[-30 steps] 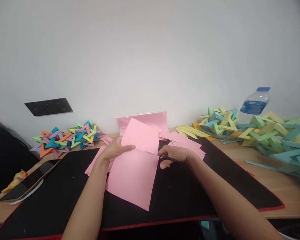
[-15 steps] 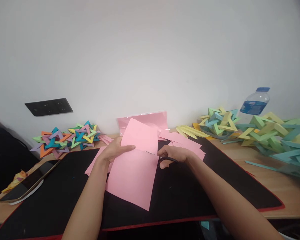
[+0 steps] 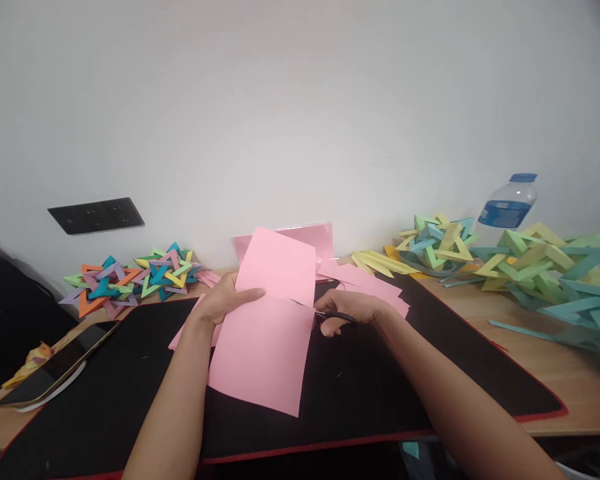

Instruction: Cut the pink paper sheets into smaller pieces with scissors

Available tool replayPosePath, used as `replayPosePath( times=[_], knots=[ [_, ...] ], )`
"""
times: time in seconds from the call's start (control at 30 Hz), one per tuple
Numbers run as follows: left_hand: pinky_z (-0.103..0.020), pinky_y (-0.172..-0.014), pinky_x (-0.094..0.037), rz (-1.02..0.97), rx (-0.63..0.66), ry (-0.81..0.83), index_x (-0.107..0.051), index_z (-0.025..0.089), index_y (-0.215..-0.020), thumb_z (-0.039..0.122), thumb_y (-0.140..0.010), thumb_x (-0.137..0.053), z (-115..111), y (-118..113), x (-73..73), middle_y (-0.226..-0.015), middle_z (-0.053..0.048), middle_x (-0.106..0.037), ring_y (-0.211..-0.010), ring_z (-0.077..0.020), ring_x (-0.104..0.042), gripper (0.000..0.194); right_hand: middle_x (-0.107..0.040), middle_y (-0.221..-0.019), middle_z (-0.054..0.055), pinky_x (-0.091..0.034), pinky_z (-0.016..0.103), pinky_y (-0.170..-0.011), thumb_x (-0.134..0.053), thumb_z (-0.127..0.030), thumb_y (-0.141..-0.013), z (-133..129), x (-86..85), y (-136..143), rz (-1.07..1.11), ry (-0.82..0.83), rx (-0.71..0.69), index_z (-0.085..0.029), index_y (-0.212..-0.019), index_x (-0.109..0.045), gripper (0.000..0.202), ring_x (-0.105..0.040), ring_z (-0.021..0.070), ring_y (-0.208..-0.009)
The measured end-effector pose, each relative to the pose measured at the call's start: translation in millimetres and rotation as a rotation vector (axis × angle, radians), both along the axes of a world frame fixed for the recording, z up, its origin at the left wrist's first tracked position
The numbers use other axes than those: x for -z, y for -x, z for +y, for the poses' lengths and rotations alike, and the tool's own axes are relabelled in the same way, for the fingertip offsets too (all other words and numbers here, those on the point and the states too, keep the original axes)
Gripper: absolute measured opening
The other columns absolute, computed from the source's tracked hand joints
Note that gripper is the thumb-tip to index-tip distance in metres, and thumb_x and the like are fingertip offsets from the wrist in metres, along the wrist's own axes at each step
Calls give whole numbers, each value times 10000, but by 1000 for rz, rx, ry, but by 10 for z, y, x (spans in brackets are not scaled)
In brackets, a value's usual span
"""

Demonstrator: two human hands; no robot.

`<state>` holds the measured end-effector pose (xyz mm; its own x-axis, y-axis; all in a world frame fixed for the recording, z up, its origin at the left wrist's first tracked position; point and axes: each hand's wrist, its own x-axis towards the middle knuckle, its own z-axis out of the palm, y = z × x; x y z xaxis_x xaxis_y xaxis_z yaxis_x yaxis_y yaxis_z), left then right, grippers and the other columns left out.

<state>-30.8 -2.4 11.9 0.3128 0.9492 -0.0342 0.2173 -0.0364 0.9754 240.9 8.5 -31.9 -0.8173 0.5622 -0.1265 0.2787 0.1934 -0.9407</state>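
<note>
A large pink paper sheet [image 3: 263, 353] is held up over the black mat [image 3: 360, 400]. My left hand [image 3: 230, 298] grips its left edge, thumb on top and fingers hidden behind. Black-handled scissors [image 3: 337, 316] are in my right hand [image 3: 347, 310], fingers wrapped round the handles. Their blades point left and lie across the sheet at a cut line running in from the right edge. More pink sheets [image 3: 370, 283] lie behind my right hand, and others rest partly hidden under my left forearm.
Multicoloured paper stars [image 3: 107, 283] and a phone [image 3: 60, 363] are on the left. Yellow paper strips [image 3: 380, 262], green and blue paper stars [image 3: 545, 263] and a bottle [image 3: 509, 202] stand at the right. A clear pink packet [image 3: 300, 237] leans on the wall.
The upper part of the sheet has shifted slightly left and up, and my left hand moved slightly left with it. The scissors remain at the cut line.
</note>
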Motion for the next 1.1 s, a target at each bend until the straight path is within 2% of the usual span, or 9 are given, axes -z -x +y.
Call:
replayPosePath(
  times=[0.17,0.33,0.5,0.7,1.1],
  knots=[
    [-285,-568,-514,50,-54,-3,-599,137,-971,311,-620,-774,20,2,32,-883,-76,-684,-737,-221,-648,429,-553,-539,-32,-344,196,-483,-725,-384,-642,10,12,-5,-13,-12,-4,-127,-664,-617,279,-470,75,-491],
    [-325,-645,-529,61,25,-27,-591,143,-1026,316,-632,-763,20,-28,39,-963,-95,-682,-832,-250,-647,464,-570,-567,-31,-344,192,-473,-727,-345,-640,17,22,1,-28,-22,-26,-133,-721,-652,239,-478,75,-497],
    [-330,-635,-529,76,13,-40,-593,148,-1030,322,-632,-757,26,-31,41,-967,-96,-687,-818,-253,-654,465,-573,-574,-30,-350,193,-480,-718,-342,-646,12,21,6,-30,-25,-7,-135,-746,-661,237,-483,77,-502],
    [-333,-674,-530,55,46,-40,-604,150,-1030,315,-641,-753,15,-46,27,-978,-93,-688,-848,-251,-650,449,-549,-532,-38,-342,193,-476,-716,-349,-645,5,5,8,-48,-39,-6,-131,-699,-644,236,-462,70,-475],
    [-332,-650,-536,72,19,-25,-596,146,-1040,315,-639,-756,10,-49,26,-970,-100,-684,-834,-254,-654,463,-515,-490,-50,-324,190,-456,-716,-335,-640,-6,-12,10,-58,-20,5,-131,-639,-610,230,-449,66,-455]
  ],
)
